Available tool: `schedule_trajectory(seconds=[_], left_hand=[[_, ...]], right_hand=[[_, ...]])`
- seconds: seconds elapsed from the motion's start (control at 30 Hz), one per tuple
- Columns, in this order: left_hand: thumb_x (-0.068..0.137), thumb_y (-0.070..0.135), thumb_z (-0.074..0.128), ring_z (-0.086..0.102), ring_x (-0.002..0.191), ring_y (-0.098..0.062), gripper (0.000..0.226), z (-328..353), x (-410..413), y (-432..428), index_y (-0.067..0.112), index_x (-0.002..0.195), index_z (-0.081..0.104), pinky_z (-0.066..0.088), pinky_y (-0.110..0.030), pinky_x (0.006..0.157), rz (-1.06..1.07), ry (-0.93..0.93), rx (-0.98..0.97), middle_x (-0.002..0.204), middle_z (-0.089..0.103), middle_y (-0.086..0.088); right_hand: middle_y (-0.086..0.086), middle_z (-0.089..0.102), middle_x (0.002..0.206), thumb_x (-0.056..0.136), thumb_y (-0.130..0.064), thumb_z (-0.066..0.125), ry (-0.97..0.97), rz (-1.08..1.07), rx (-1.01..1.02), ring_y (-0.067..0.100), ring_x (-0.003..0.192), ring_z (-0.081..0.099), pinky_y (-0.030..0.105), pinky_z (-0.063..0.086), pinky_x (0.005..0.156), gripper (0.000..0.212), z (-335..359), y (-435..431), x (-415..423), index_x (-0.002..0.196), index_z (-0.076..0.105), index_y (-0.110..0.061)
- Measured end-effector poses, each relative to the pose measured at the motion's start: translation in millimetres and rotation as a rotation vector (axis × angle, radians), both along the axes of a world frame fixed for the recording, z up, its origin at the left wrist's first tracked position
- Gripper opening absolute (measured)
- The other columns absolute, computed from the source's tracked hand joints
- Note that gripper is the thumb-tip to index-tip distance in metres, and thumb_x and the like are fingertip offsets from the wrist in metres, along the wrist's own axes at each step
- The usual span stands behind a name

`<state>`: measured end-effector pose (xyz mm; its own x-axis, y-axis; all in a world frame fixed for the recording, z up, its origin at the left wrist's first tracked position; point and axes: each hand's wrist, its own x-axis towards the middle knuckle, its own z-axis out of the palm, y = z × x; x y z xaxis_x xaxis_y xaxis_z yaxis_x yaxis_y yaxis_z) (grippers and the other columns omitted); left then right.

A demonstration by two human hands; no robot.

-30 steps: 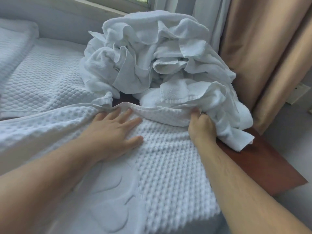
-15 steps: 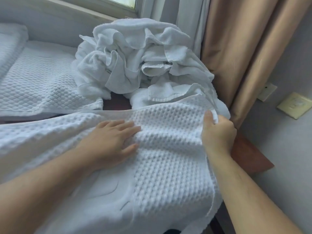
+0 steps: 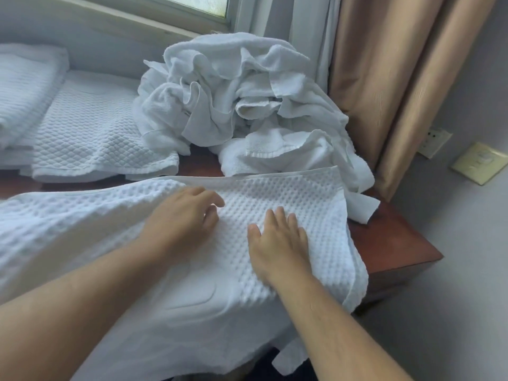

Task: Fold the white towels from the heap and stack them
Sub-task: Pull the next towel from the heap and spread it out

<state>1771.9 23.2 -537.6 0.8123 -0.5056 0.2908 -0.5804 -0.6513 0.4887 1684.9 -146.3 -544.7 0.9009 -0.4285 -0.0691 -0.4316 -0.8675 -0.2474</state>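
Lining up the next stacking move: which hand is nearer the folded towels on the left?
Left. The left hand rests on the waffle-weave towel, just below-right of the folded towels. The right hand lies farther right on the same towel.

A window (image 3: 192, 6) lights grey walls, tan curtains (image 3: 384, 78), and a reddish wooden table (image 3: 393, 243).

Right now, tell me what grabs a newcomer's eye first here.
The left hand and right hand rest on a white waffle-weave towel spread in front. Behind it, a crumpled heap of white towels rises beside the tan curtain, on a reddish-brown wooden table.
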Motion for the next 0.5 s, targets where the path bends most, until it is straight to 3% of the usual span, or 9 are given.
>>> schedule_trajectory(seconds=[0.1,0.17,0.2,0.23,0.27,0.33,0.4,0.5], left_hand=[[0.101,0.03,0.044,0.052,0.111,-0.012,0.028,6,-11,35,0.037,0.124,0.059,0.043,-0.032,0.085,0.04,-0.012,0.159,0.115,0.052,0.013],[0.099,0.026,0.048,0.051,0.106,-0.006,0.03,12,-19,67,0.041,0.124,0.057,0.04,-0.029,0.083,0.011,-0.003,0.138,0.117,0.049,0.02],[0.098,0.024,0.051,0.049,0.102,-0.004,0.032,16,-24,84,0.042,0.123,0.058,0.039,-0.029,0.083,0.01,-0.012,0.106,0.118,0.048,0.022],[0.095,0.02,0.054,0.049,0.099,-0.004,0.034,19,-28,99,0.04,0.122,0.059,0.039,-0.029,0.082,0.029,-0.047,0.063,0.119,0.049,0.021],[0.092,0.014,0.058,0.052,0.096,-0.007,0.035,23,-32,114,0.035,0.12,0.062,0.042,-0.03,0.081,0.072,-0.107,0.023,0.119,0.052,0.016],[0.086,0.004,0.063,0.059,0.096,-0.02,0.033,29,-34,141,0.022,0.113,0.068,0.047,-0.034,0.081,0.206,-0.228,-0.008,0.113,0.059,0.002],[0.086,0.004,0.063,0.058,0.102,-0.026,0.029,32,-31,168,0.017,0.111,0.069,0.047,-0.039,0.088,0.374,-0.231,-0.003,0.108,0.061,-0.003],[0.092,0.015,0.058,0.058,0.105,-0.021,0.024,28,-27,208,0.021,0.113,0.067,0.044,-0.034,0.096,0.536,-0.034,0.009,0.108,0.063,0.0]], right_hand=[[0.008,-0.008,0.17,0.105,-0.048,0.015,0.056,-0.009,0.01,0.03,0.156,-0.01,0.048,-0.004,0.126,0.069,6,-2,9,0.162,0.003,-0.011],[0.014,0.004,0.169,0.101,-0.05,0.022,0.081,-0.021,0.022,0.035,0.155,-0.002,0.05,0.002,0.125,0.071,11,10,16,0.159,0.018,-0.008],[0.016,0.019,0.164,0.099,-0.051,0.027,0.067,0.02,0.017,0.037,0.152,0.009,0.05,0.01,0.124,0.068,13,24,20,0.151,0.035,-0.008],[0.014,0.039,0.15,0.096,-0.05,0.03,0.02,0.102,0.011,0.037,0.145,0.025,0.049,0.021,0.119,0.058,13,43,25,0.13,0.051,-0.01],[0.006,0.053,0.126,0.093,-0.049,0.032,-0.059,0.203,0.017,0.033,0.13,0.04,0.046,0.032,0.109,0.044,13,66,31,0.103,0.055,-0.012],[-0.004,0.049,0.09,0.089,-0.044,0.034,-0.187,0.39,0.069,0.022,0.097,0.046,0.041,0.039,0.091,0.031,11,118,41,0.076,0.04,-0.017],[-0.002,0.049,0.088,0.093,-0.038,0.039,-0.247,0.51,0.156,0.019,0.089,0.042,0.04,0.039,0.087,0.027,13,167,51,0.075,0.04,-0.017],[-0.002,0.051,0.087,0.099,-0.034,0.042,-0.297,0.653,0.206,0.02,0.092,0.046,0.04,0.04,0.088,0.029,10,211,61,0.075,0.044,-0.018]])
